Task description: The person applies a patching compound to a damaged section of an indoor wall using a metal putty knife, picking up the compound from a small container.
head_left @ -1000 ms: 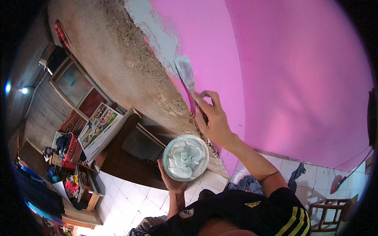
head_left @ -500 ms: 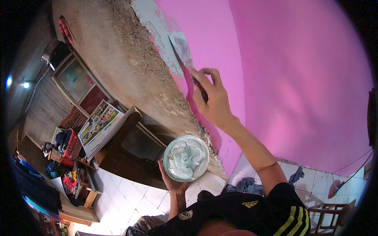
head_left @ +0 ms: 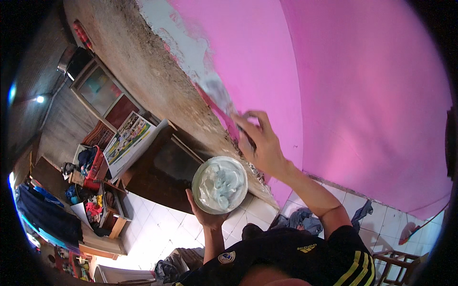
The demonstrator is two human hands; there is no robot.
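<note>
Betw. R fingers (head_left: 248, 127), scraper w/ blade (head_left: 220, 93) beyond

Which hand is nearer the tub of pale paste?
Left. The left hand holds the tub; the right hand is apart from it, higher up, by the pink wall.

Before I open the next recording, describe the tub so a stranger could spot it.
Follow the border between pink wall and bare brown wall to just below the picture's middle. There, the left hand holds a round, open tub. Unlike the dark furniture beside it, it is pale and filled with swirled, whitish paste.
</note>
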